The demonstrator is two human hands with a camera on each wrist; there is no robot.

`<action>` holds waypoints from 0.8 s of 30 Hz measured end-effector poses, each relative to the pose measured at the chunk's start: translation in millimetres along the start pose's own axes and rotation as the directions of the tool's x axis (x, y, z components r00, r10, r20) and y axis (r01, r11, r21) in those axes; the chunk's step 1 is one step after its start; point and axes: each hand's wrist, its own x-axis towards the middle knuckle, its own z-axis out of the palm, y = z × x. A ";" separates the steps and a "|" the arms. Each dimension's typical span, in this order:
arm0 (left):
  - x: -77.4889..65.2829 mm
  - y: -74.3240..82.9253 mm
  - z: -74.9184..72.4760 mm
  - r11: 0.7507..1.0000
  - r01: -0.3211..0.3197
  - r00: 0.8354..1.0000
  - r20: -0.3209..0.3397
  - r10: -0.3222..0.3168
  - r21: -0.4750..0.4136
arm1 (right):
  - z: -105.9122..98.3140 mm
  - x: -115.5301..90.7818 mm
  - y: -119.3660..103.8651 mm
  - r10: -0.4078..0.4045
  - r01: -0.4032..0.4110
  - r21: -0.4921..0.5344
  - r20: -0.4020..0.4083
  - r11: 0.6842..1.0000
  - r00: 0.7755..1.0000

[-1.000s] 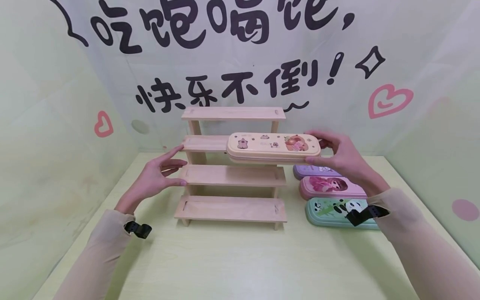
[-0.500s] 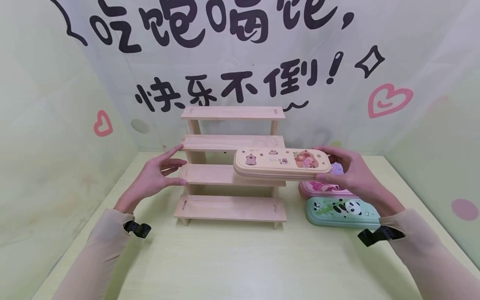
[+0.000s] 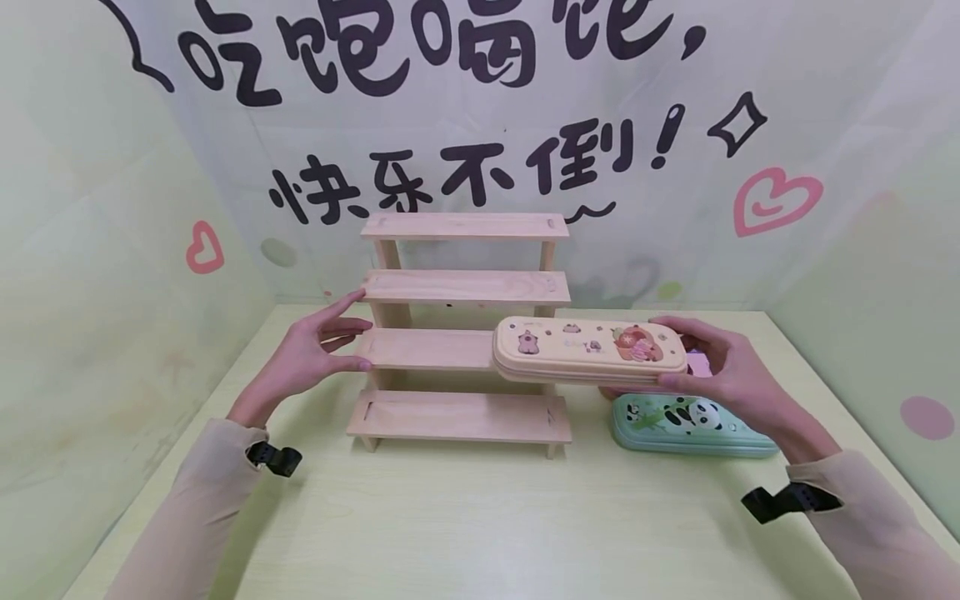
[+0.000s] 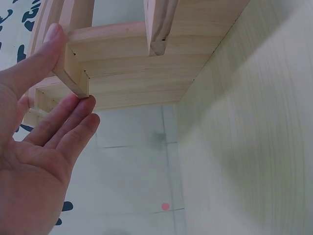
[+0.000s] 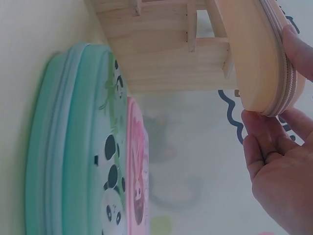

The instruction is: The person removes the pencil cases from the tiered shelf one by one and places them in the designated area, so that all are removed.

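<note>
A cream zipped pencil case [image 3: 588, 354] with cartoon prints hangs level in the air, in front of the right end of a four-step wooden display rack [image 3: 461, 417]. My right hand [image 3: 738, 375] grips its right end, thumb on the near side and fingers on the far side. In the right wrist view the zip of the cream case [image 5: 261, 58] runs between thumb and fingers. My left hand [image 3: 300, 354] holds the rack's left side at the middle steps. The left wrist view has thumb and fingertips on the end of a rack board [image 4: 73, 73].
A green panda pencil case [image 3: 675, 425] lies on the table [image 3: 450, 525] right of the rack. Behind it lies a pink case [image 5: 138, 171], mostly hidden in the head view by the right hand and cream case. A printed cloth [image 3: 637, 192] hangs behind.
My right hand has carried the cream case down and to the right, from before the second step from the top to beside the third. My left hand has stayed on the rack.
</note>
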 end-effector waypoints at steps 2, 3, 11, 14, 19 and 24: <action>0.3 -0.1 0.1 1.000 -0.001 1.000 -0.001 0.001 0.002 | -1.8 -5.2 2.5 -0.010 0.010 0.007 0.006 1.000 1.000; 0.4 -0.2 0.2 1.000 -0.002 1.000 -0.001 0.002 0.002 | -3.0 -7.8 3.7 -0.014 0.014 0.016 0.014 1.000 1.000; 0.6 1.1 0.7 1.000 -0.010 1.000 -0.002 0.010 -0.006 | -12.6 -32.6 13.2 -0.031 0.030 0.044 0.027 0.999 0.999; 0.9 0.6 0.6 1.000 -0.015 1.000 -0.001 0.015 -0.010 | -15.8 -42.0 16.0 -0.030 0.030 -0.006 0.021 1.000 0.999; 1.5 -1.7 0.8 1.000 -0.020 1.000 -0.001 0.020 -0.009 | -21.5 -56.5 20.1 -0.028 0.028 -0.043 0.001 0.999 1.000; 1.1 -3.4 0.8 1.000 -0.013 1.000 -0.011 0.013 -0.008 | -27.6 -72.8 28.1 -0.027 0.027 -0.028 -0.009 0.999 1.000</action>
